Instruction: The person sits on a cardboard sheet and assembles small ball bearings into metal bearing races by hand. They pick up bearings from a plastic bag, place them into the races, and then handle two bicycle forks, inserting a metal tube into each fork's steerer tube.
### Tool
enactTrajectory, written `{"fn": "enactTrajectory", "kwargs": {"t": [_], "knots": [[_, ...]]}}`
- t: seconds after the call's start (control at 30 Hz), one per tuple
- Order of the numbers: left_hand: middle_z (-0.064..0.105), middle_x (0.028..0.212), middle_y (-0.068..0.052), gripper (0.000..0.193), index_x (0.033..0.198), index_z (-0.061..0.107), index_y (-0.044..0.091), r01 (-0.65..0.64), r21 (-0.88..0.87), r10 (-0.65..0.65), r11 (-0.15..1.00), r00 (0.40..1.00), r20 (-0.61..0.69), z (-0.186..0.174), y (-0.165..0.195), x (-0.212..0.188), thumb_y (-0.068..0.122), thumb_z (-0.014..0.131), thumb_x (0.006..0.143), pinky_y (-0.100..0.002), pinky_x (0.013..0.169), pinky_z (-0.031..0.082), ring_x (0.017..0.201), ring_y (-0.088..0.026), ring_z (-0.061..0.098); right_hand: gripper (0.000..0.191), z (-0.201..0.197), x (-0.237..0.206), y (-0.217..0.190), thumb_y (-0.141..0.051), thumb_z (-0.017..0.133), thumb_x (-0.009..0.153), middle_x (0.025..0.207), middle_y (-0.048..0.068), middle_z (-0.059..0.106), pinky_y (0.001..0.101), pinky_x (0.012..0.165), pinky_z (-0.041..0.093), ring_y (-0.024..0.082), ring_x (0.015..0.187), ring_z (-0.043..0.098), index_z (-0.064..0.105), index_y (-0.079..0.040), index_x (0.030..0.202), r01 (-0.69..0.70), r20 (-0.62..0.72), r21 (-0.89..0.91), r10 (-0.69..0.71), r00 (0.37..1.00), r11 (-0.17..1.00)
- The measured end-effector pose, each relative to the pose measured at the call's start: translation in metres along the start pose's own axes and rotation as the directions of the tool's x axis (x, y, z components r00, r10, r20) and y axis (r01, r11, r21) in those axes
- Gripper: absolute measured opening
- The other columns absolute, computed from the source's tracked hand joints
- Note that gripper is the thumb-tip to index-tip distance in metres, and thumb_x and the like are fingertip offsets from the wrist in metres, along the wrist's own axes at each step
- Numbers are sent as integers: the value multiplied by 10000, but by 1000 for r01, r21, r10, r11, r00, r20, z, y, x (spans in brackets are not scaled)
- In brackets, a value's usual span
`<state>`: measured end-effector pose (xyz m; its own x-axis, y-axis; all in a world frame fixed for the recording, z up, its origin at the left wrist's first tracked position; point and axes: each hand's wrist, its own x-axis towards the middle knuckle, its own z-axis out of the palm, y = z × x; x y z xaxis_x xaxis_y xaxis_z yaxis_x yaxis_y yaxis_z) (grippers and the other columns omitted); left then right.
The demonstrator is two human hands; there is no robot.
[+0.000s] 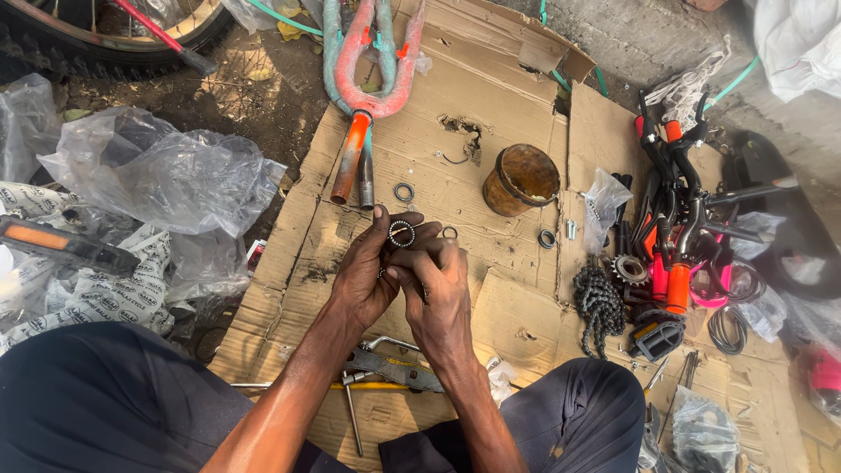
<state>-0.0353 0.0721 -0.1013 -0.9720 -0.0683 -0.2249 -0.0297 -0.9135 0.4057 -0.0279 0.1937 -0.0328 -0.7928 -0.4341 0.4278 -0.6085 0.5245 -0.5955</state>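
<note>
A: Head view. Left hand [366, 278] curled, fingertips pinching a ball-bearing ring [401, 233] up at its top edge. Right hand [441, 293] closed against the left, fingers tucked in below the ring; can't tell whether it grips anything itself.

B: Why up off the ground?

A: Likely to turn the ring face-up toward the eyes and steady it with both hands. It sits above the cardboard sheet [491, 105], not touching it.

B: Around them?

A: Loose ring [404, 192] and a smaller ring [449, 232] lie just beyond the fingers. Bicycle fork [361, 105], orange-tipped and wrapped, points down at them. Rusty tin can [521, 180] to the right, upright and open. Bicycle chain [599, 303] heaped at the cardboard's right edge, sprocket [629, 268] beside it, black pedal [657, 337] near. Spanner and pliers [392, 366] under the wrists, between the knees.

B: Surface, surroundings?

A: Flattened cardboard over bare dirt, outdoors. Crumpled plastic bags [166, 175] left, tyre [79, 48] top left, handlebar parts [679, 175] right.
</note>
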Motion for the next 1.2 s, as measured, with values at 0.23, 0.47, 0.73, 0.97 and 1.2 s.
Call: {"fn": "enactTrajectory", "kwargs": {"t": [0.23,0.47,0.73,0.97,1.2], "knots": [[725,1012,-165,531,1148,632,-64,34,-71,-35,997,999,-19,1,-1,-1,445,571,1009,-188,674,628,774,-116,685,131,-1,6,7,-128,766,891,1238,140,599,483,1014,415,335,1205,503,751,-103,1019,-45,-84,-21,43,996,999],[744,1021,-218,543,1152,638,-88,25,-96,-18,995,997,73,0,-2,1,443,588,1051,-165,661,607,725,-94,673,202,-4,9,11,-162,775,893,1335,116,610,476,1051,432,321,1256,507,777,-168,1095,-31,-17,-47,30,999,998],[706,1094,-198,576,1232,601,-28,64,114,-65,991,998,2,9,1,-3,488,550,981,-313,800,672,942,-245,750,543,-17,16,12,-189,775,855,1210,106,738,456,1030,489,266,1054,701,599,-31,1344,-89,123,74,79,989,993],[686,1236,-310,702,1258,581,-81,38,-54,-38,998,999,9,17,4,-6,556,492,977,-420,1007,616,1140,-333,720,611,-22,19,72,-133,778,859,1335,217,649,462,1036,501,311,1194,647,553,3,1411,-205,-77,112,214,974,972],[656,1296,-290,825,1300,577,-54,-144,-202,129,969,988,-84,14,16,-8,682,432,957,-499,1106,530,1237,-372,651,565,-7,40,173,-152,781,844,1332,214,653,467,1035,534,330,1190,663,576,-7,1350,-427,85,-62,431,898,902]]}}
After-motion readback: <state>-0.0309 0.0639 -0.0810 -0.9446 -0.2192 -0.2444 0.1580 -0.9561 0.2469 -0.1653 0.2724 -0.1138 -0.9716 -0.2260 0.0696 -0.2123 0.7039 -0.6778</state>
